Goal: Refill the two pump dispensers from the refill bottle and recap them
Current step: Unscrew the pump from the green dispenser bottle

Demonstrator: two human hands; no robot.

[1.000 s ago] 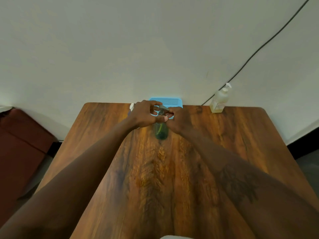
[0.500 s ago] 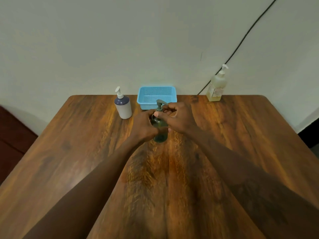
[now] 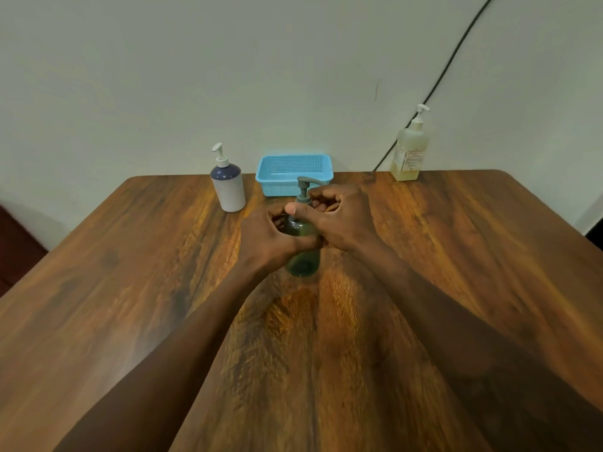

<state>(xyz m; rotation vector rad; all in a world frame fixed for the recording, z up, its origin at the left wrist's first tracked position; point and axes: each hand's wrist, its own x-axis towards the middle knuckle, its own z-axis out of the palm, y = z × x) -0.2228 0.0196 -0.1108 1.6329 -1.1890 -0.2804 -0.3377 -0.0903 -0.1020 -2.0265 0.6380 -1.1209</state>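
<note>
Wooden table [image 3: 456,256] against a pale wall: at its centre the left hand [image 3: 264,238] grips a dark green pump dispenser [image 3: 301,252] while the right hand [image 3: 339,213] pinches its collar, apparently twisting the pump; unscrewing needs a firm hold

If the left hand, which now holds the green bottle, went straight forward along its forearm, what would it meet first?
Probably the blue basket: the left hand grips the green bottle and points there, though depth is unclear.
</note>
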